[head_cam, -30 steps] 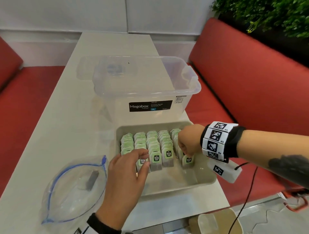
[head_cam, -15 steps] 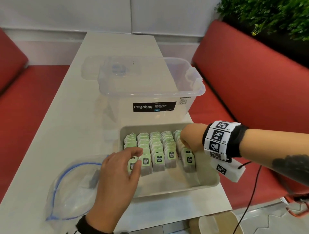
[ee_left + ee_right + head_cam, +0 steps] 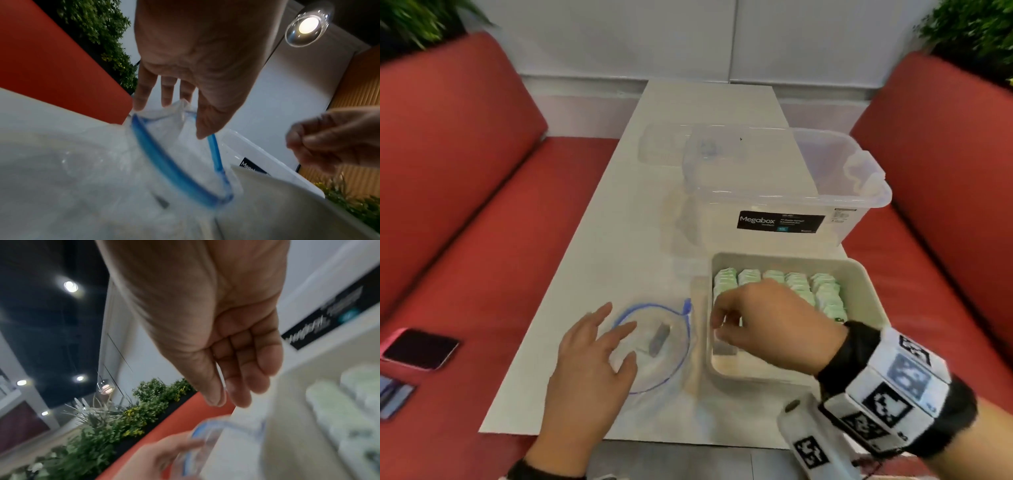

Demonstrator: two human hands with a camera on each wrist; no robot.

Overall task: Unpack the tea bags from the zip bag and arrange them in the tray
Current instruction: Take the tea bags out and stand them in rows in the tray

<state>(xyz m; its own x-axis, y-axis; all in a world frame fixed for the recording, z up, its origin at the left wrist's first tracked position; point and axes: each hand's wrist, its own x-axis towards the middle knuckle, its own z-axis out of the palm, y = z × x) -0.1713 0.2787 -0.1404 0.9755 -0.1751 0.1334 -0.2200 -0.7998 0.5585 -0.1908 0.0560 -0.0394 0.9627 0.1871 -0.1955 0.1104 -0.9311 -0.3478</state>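
The clear zip bag (image 3: 675,363) with a blue zip rim lies open on the white table, left of the tray. A small grey packet (image 3: 659,339) lies inside it. My left hand (image 3: 616,329) hovers over the bag's mouth with spread, straight fingers; in the left wrist view the fingertips (image 3: 141,104) touch the blue rim (image 3: 168,162). The beige tray (image 3: 869,291) holds several rows of green-labelled tea bags (image 3: 825,294). My right hand (image 3: 722,325) hangs over the tray's left rows, fingers loosely curled, with nothing visible in it (image 3: 230,399).
A clear Megabox storage box (image 3: 791,192) stands right behind the tray, its lid (image 3: 664,147) lying further back. Red benches flank the table; a phone (image 3: 421,347) and another device (image 3: 393,397) lie on the left bench. The table's front edge (image 3: 619,435) is near my wrists.
My left hand left the tray's front tea bags and moved left over the zip bag. My right hand moved from the tray's right row towards its left side.
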